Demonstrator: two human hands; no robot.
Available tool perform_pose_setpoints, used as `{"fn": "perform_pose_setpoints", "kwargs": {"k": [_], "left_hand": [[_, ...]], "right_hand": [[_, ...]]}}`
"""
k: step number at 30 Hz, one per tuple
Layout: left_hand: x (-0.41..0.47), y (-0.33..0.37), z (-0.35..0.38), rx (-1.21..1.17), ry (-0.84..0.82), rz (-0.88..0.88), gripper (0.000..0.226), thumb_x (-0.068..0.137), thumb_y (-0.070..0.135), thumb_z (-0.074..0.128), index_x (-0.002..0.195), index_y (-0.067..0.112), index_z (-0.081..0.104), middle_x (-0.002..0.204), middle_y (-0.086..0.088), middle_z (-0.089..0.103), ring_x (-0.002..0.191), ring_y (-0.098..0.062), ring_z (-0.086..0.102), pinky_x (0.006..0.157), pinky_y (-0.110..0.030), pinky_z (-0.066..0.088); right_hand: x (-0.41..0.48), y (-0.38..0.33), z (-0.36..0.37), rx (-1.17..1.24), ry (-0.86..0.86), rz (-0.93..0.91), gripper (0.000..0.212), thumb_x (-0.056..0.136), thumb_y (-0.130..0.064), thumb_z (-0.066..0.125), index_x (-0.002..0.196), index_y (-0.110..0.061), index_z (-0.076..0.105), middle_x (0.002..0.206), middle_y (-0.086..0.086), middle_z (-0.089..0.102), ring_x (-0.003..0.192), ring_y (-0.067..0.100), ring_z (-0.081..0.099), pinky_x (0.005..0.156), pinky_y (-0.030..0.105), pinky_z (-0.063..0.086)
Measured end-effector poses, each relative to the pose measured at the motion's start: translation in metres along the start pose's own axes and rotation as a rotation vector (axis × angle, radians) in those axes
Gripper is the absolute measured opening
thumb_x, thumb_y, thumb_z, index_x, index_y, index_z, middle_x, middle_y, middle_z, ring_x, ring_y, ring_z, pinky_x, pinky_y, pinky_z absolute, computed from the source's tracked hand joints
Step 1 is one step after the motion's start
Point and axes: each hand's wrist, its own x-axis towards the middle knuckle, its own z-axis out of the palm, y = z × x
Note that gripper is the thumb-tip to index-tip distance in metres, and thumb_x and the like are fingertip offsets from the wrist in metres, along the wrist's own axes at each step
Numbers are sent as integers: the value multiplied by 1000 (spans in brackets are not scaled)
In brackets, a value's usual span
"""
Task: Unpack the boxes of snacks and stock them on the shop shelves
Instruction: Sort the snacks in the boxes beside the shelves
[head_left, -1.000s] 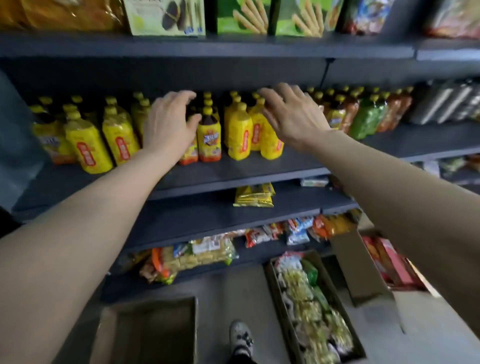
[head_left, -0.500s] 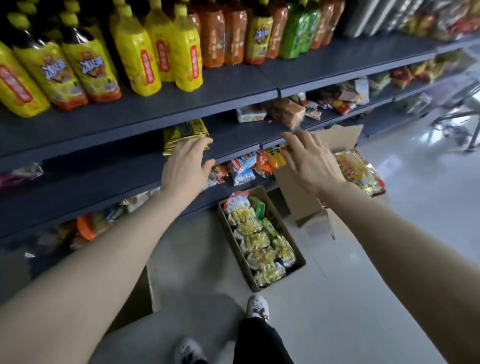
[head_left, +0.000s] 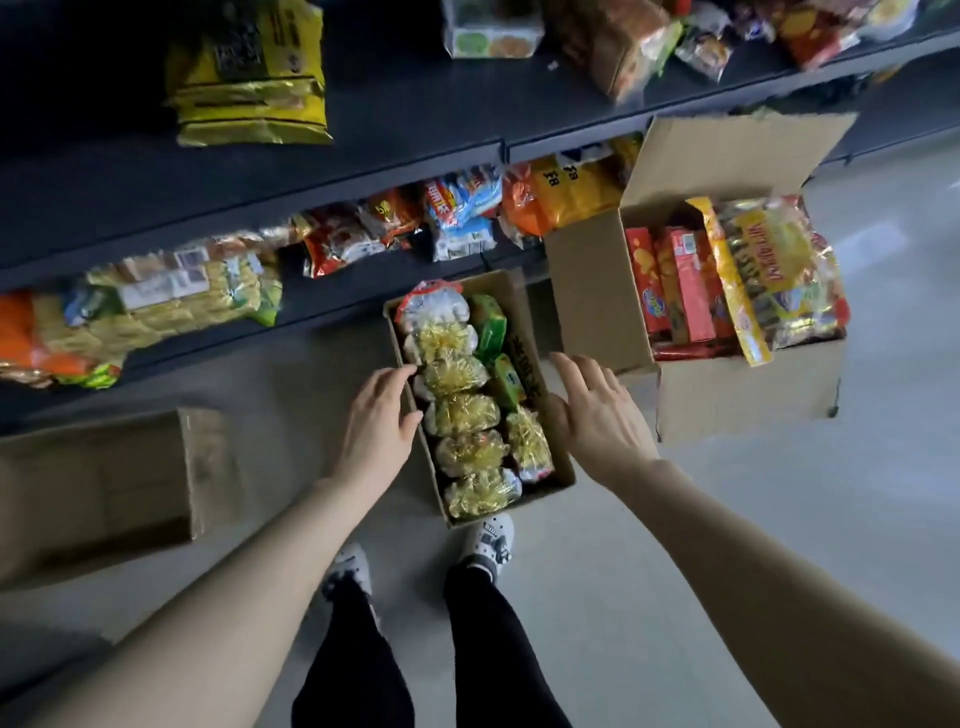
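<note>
Two boxes are sitting full, so most stocking is seemingly remaining. We are holding our left hand (head_left: 379, 421) and right hand (head_left: 597, 421), spread and empty, either side of the narrow box (head_left: 525, 358) near our feet (head_left: 491, 543); the bigger box (head_left: 592, 291) is waiting right, under partly filled shelves (head_left: 415, 119).

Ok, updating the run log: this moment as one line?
box of snacks: on floor, full | left hand: open, over left rim | right hand: open, beside right rim | held: nothing
</note>
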Motion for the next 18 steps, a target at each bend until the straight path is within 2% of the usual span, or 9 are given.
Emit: {"fn": "perform_pose_setpoints", "kwargs": {"k": [4, 8, 13, 18], "left_hand": [[16, -32, 73, 74, -84, -45, 51, 87, 11, 68, 136, 10, 53, 131, -10, 57, 116, -29, 56, 95, -36, 44], [43, -75, 146, 95, -153, -95, 53, 85, 11, 70, 136, 10, 53, 132, -9, 56, 118, -28, 55, 98, -34, 42], [78, -134, 233, 85, -232, -131, 59, 92, 13, 63, 146, 15, 39, 147, -7, 42, 133, -23, 43, 109, -26, 29], [114, -190, 294, 146, -236, -106, 67, 84, 9, 71, 144, 12, 43, 145, -8, 44, 128, -30, 48, 108, -40, 40]], "right_hand": [[24, 37, 79, 4, -88, -31, 51, 101, -32, 48, 147, -14, 38, 123, 13, 55, 103, 34, 57, 85, 47, 52], [54, 66, 160, -18, -203, -14, 60, 96, -27, 58, 151, -14, 36, 141, 12, 49, 122, 35, 51, 99, 45, 47], [97, 94, 262, -32, -293, -8, 66, 95, -27, 61, 153, -21, 30, 147, 7, 43, 127, 31, 46, 105, 43, 43], [136, 110, 348, -20, -343, -13, 75, 92, -22, 66, 154, -30, 24, 154, 0, 36, 134, 27, 41, 109, 41, 39]]}}
